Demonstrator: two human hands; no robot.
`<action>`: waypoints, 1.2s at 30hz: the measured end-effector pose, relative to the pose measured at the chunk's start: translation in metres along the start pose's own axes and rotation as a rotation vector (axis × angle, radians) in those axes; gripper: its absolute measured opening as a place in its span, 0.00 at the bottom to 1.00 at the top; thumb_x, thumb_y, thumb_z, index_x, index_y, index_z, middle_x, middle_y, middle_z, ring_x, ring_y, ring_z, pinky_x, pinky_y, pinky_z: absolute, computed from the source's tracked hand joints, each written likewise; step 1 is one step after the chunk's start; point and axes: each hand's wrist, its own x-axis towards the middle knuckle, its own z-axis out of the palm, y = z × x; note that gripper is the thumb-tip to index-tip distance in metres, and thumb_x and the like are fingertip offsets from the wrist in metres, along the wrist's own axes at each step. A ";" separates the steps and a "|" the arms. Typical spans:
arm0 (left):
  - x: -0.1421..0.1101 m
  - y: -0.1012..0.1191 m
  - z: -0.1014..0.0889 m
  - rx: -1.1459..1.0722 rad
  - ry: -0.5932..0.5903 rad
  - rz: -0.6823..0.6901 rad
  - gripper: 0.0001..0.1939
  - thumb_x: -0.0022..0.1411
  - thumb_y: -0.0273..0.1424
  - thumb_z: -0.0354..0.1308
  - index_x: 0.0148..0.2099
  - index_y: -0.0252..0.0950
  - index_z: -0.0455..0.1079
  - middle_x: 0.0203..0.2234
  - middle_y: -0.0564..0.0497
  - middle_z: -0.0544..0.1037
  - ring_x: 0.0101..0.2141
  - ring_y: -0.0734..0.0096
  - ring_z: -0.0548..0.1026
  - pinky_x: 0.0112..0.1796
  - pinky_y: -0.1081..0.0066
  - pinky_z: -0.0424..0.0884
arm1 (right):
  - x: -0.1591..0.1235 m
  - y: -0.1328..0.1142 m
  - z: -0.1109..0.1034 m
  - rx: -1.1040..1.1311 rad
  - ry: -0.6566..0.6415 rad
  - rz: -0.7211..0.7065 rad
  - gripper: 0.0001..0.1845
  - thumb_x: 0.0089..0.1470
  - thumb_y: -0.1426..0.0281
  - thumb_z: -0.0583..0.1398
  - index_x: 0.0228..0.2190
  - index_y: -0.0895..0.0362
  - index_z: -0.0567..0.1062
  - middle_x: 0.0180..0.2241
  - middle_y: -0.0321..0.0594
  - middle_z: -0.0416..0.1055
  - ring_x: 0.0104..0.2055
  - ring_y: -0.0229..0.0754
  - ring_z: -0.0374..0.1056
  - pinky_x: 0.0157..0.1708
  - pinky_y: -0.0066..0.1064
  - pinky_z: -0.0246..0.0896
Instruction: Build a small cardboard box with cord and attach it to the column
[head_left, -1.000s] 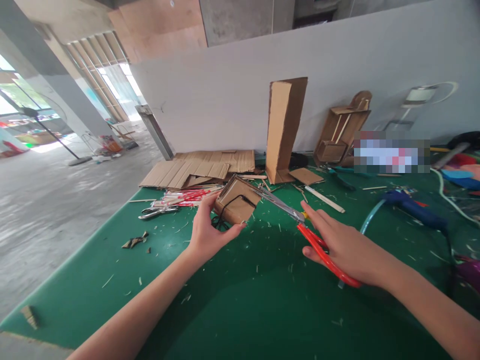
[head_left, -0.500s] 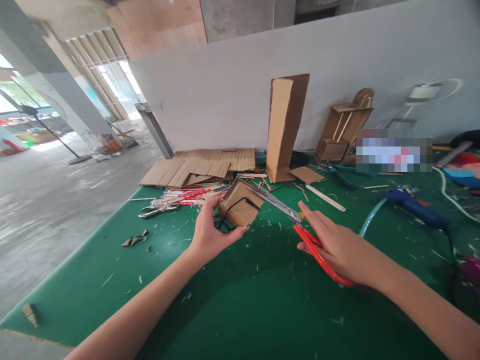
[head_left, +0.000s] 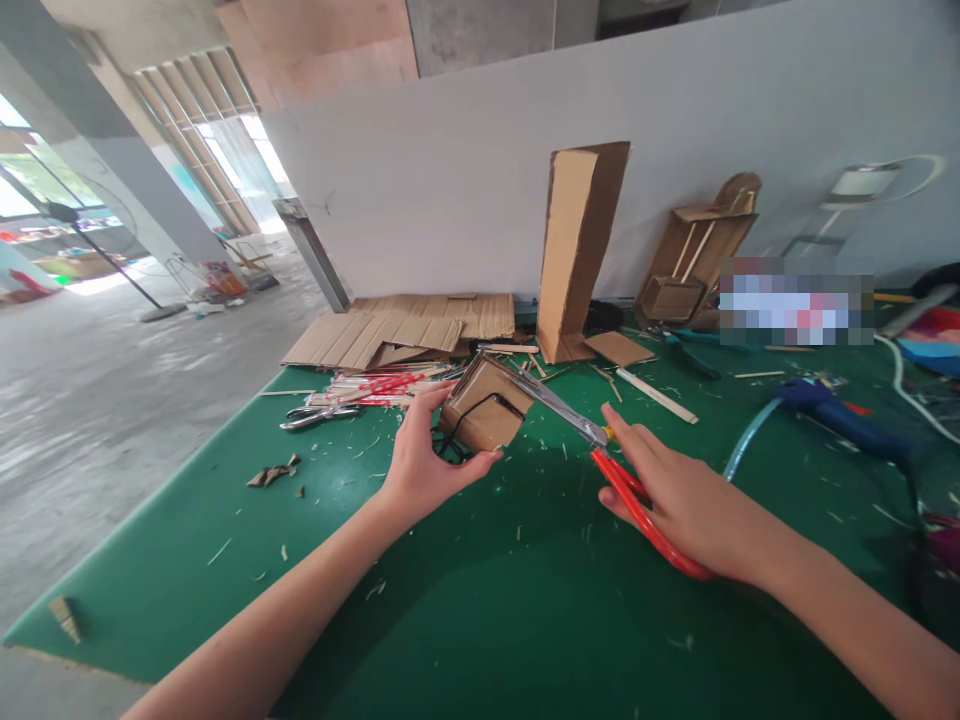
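My left hand (head_left: 420, 465) grips a small open cardboard box (head_left: 486, 405) with a black wire running across it, holding it just above the green table (head_left: 480, 600). My right hand (head_left: 686, 495) is closed around the red handles of a pair of scissors (head_left: 600, 450). The scissors' metal blades point up and left and reach the top right edge of the box.
Flat corrugated cardboard sheets (head_left: 405, 330) lie at the back left, with red-and-white sticks (head_left: 375, 388) and metal pliers (head_left: 311, 415) in front. A tall cardboard column (head_left: 581, 250) and a cardboard model (head_left: 697, 260) stand against the grey wall. A blue glue gun (head_left: 840, 420) lies right.
Both hands, the box and the scissors stay almost still; the view has shifted slightly, and the box sits a little further right.
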 end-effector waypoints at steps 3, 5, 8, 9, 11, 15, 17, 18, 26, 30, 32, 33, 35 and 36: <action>0.001 0.001 -0.001 -0.001 -0.010 0.009 0.36 0.46 0.38 0.69 0.55 0.39 0.58 0.48 0.42 0.71 0.50 0.55 0.72 0.48 0.53 0.72 | -0.001 0.000 -0.001 0.000 -0.008 0.004 0.47 0.57 0.45 0.47 0.67 0.57 0.39 0.57 0.56 0.64 0.44 0.56 0.72 0.35 0.43 0.70; 0.002 0.001 -0.002 0.010 -0.008 0.012 0.37 0.46 0.38 0.69 0.55 0.39 0.58 0.49 0.42 0.71 0.50 0.55 0.72 0.48 0.53 0.72 | -0.001 0.000 -0.002 0.002 -0.003 0.002 0.47 0.56 0.45 0.47 0.67 0.56 0.39 0.56 0.56 0.65 0.44 0.57 0.72 0.35 0.44 0.70; 0.002 0.001 -0.002 0.035 -0.004 0.009 0.37 0.45 0.38 0.69 0.55 0.39 0.57 0.49 0.42 0.71 0.49 0.55 0.72 0.48 0.52 0.72 | -0.002 0.000 -0.003 0.006 0.002 0.003 0.47 0.57 0.46 0.47 0.67 0.55 0.39 0.57 0.57 0.64 0.44 0.58 0.72 0.37 0.45 0.69; 0.002 0.001 -0.002 0.037 -0.005 0.004 0.38 0.45 0.38 0.69 0.55 0.39 0.57 0.49 0.41 0.71 0.49 0.54 0.72 0.48 0.52 0.71 | -0.003 0.000 -0.003 0.006 -0.002 0.004 0.46 0.57 0.46 0.47 0.68 0.55 0.39 0.58 0.57 0.63 0.45 0.58 0.72 0.37 0.45 0.69; 0.001 0.001 -0.002 0.031 -0.010 -0.012 0.38 0.44 0.38 0.69 0.55 0.40 0.57 0.49 0.41 0.71 0.49 0.54 0.72 0.47 0.52 0.71 | -0.003 0.000 -0.003 0.003 -0.006 0.002 0.46 0.57 0.46 0.47 0.68 0.55 0.38 0.59 0.58 0.62 0.47 0.59 0.71 0.38 0.45 0.69; 0.000 0.000 -0.001 0.005 -0.015 -0.049 0.38 0.44 0.36 0.69 0.56 0.40 0.57 0.48 0.42 0.71 0.46 0.56 0.73 0.47 0.53 0.71 | -0.003 -0.001 -0.003 0.012 0.010 -0.024 0.46 0.58 0.47 0.48 0.67 0.56 0.38 0.54 0.57 0.66 0.43 0.57 0.73 0.36 0.44 0.69; 0.000 -0.001 -0.001 -0.026 -0.008 -0.083 0.38 0.44 0.36 0.69 0.56 0.40 0.57 0.46 0.43 0.72 0.45 0.58 0.74 0.46 0.55 0.72 | -0.003 -0.001 -0.003 0.010 0.013 -0.028 0.47 0.57 0.46 0.48 0.67 0.56 0.38 0.53 0.56 0.67 0.41 0.55 0.73 0.34 0.43 0.69; 0.000 -0.002 -0.002 -0.043 -0.004 -0.103 0.37 0.44 0.35 0.69 0.56 0.39 0.58 0.46 0.44 0.72 0.45 0.59 0.74 0.46 0.56 0.72 | -0.003 -0.002 -0.003 0.006 0.014 -0.025 0.47 0.57 0.46 0.48 0.67 0.56 0.38 0.53 0.55 0.67 0.41 0.55 0.73 0.33 0.43 0.69; 0.000 -0.002 -0.002 -0.009 -0.028 -0.056 0.38 0.44 0.35 0.69 0.55 0.39 0.58 0.49 0.42 0.71 0.48 0.55 0.72 0.48 0.54 0.71 | -0.002 -0.003 -0.002 -0.019 0.031 -0.028 0.46 0.58 0.46 0.46 0.67 0.57 0.40 0.55 0.56 0.66 0.43 0.56 0.72 0.34 0.43 0.70; -0.002 0.001 0.000 -0.002 -0.042 -0.030 0.37 0.45 0.37 0.69 0.55 0.39 0.57 0.49 0.41 0.71 0.50 0.54 0.72 0.48 0.52 0.71 | -0.002 -0.003 -0.002 -0.034 0.027 -0.024 0.47 0.58 0.45 0.46 0.67 0.60 0.43 0.56 0.58 0.65 0.46 0.58 0.72 0.35 0.44 0.71; -0.003 0.001 0.000 -0.007 -0.044 -0.030 0.37 0.45 0.37 0.69 0.55 0.40 0.57 0.49 0.41 0.71 0.50 0.55 0.72 0.49 0.52 0.71 | -0.002 -0.003 -0.002 -0.034 0.033 -0.028 0.46 0.58 0.47 0.48 0.67 0.59 0.43 0.56 0.58 0.66 0.45 0.59 0.72 0.35 0.44 0.71; -0.003 0.001 0.001 -0.008 -0.043 -0.025 0.37 0.45 0.37 0.69 0.55 0.40 0.57 0.49 0.41 0.71 0.50 0.55 0.72 0.49 0.52 0.71 | -0.001 -0.003 -0.002 -0.030 0.037 -0.032 0.45 0.58 0.48 0.48 0.67 0.58 0.42 0.56 0.57 0.66 0.45 0.58 0.72 0.34 0.43 0.71; -0.002 0.001 0.001 -0.009 -0.039 -0.009 0.37 0.44 0.37 0.69 0.55 0.40 0.58 0.49 0.41 0.71 0.50 0.55 0.72 0.49 0.53 0.71 | -0.001 -0.003 -0.001 -0.013 0.040 -0.039 0.44 0.59 0.49 0.48 0.67 0.56 0.41 0.56 0.56 0.66 0.44 0.57 0.73 0.33 0.42 0.71; -0.002 0.002 0.001 -0.005 -0.034 0.002 0.37 0.44 0.37 0.69 0.55 0.40 0.58 0.49 0.41 0.71 0.50 0.56 0.72 0.49 0.53 0.71 | -0.001 -0.002 -0.001 -0.005 0.036 -0.040 0.44 0.59 0.49 0.48 0.67 0.57 0.41 0.57 0.56 0.65 0.44 0.56 0.73 0.33 0.41 0.71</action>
